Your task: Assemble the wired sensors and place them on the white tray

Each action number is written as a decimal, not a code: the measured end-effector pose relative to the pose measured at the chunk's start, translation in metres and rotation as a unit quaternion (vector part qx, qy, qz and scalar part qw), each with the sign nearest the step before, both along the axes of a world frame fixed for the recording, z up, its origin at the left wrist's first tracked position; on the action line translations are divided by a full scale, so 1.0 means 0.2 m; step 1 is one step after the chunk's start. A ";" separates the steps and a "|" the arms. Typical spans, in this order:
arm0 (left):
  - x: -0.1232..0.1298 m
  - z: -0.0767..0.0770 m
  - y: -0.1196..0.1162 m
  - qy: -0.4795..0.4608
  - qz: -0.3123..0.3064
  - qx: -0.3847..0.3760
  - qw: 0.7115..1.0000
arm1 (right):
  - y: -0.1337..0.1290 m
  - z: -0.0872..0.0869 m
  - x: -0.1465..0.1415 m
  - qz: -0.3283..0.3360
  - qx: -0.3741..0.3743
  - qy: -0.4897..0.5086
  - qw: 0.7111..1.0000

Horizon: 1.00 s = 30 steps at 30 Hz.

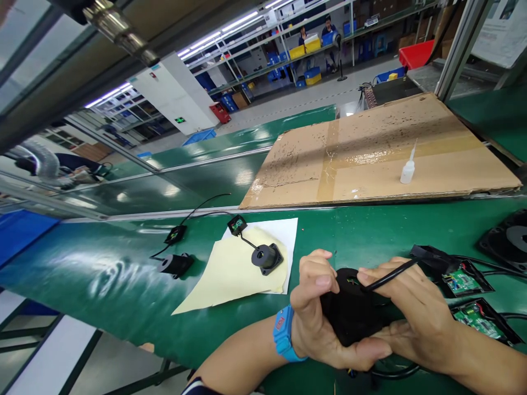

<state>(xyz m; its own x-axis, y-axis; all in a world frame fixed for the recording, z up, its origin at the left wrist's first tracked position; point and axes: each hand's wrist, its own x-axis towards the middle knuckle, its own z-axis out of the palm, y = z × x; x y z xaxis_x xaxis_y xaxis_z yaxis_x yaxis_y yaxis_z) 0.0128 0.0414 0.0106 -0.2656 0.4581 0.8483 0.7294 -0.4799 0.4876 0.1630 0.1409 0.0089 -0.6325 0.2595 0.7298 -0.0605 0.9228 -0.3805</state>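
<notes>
A black housing [352, 310] with a round opening at its top is held between both hands over the green bench. My left hand [329, 323], with a blue wrist strap [283, 333], grips it from the left, thumb along its lower edge. My right hand [420, 312] closes on its right side, and a black cable [393, 274] runs by its fingers. Just right of that hand lie two green circuit boards [463, 280] in black casings. On yellow paper [226, 274] to the left stands a black cylindrical part [267, 258], wired to a small boxed board [236, 225].
Another cylindrical part [177, 265] and boxed board [175, 235] lie farther left. A cardboard sheet [370, 159] behind the bench carries a white dropper bottle [407, 171]. A large black part [508, 238] sits at the right edge. A metal fitting [119, 33] hangs above. Two people are far back.
</notes>
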 end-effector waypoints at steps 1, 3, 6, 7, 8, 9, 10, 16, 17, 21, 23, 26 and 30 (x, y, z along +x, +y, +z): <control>0.00 0.00 -0.01 -0.015 -0.013 -0.017 1.000 | 0.00 0.00 0.00 0.001 0.000 -0.001 1.000; -0.02 0.02 -0.03 -0.077 -0.070 -0.096 0.990 | 0.00 0.00 0.00 0.001 -0.002 -0.003 1.000; -0.06 0.09 -0.06 -0.220 -0.206 -0.289 0.909 | 0.01 -0.01 0.01 0.002 -0.002 0.007 1.000; -0.07 0.11 -0.06 -0.257 -0.247 -0.348 0.867 | 0.01 -0.02 0.01 -0.001 0.000 0.010 1.000; -0.08 0.13 -0.06 -0.285 -0.279 -0.387 0.831 | 0.01 -0.03 0.00 -0.002 0.002 0.012 1.000; -0.08 0.14 -0.06 -0.306 -0.298 -0.406 0.808 | 0.02 -0.03 0.00 -0.001 0.004 0.011 1.000; -0.09 0.15 -0.06 -0.323 -0.309 -0.409 0.795 | 0.02 -0.04 0.00 0.001 0.004 0.011 1.000; -0.06 0.13 -0.05 -0.371 -0.348 -0.372 0.777 | 0.02 0.03 -0.02 0.072 -0.138 -0.061 0.986; -0.05 0.13 -0.05 -0.376 -0.351 -0.379 0.769 | 0.02 0.05 -0.02 0.089 -0.175 -0.088 0.977; -0.04 0.15 -0.06 -0.400 -0.368 -0.395 0.740 | 0.02 0.09 0.00 0.137 -0.287 -0.144 0.937; -0.04 0.15 -0.05 -0.410 -0.372 -0.398 0.732 | 0.02 0.09 0.01 0.155 -0.329 -0.156 0.918; -0.03 0.15 -0.05 -0.426 -0.368 -0.402 0.722 | 0.01 0.09 0.01 0.169 -0.376 -0.159 0.897; -0.03 0.15 -0.06 -0.441 -0.369 -0.406 0.710 | -0.02 0.10 0.00 0.160 -0.395 -0.144 0.893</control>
<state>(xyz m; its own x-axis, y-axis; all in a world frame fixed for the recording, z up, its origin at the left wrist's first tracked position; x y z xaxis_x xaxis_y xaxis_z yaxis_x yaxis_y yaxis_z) 0.0075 0.0302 0.0403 0.0373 0.9919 -0.1214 -0.3363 0.1269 0.9332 0.1639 0.1374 0.0287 -0.8986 0.3937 0.1934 -0.0676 0.3114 -0.9479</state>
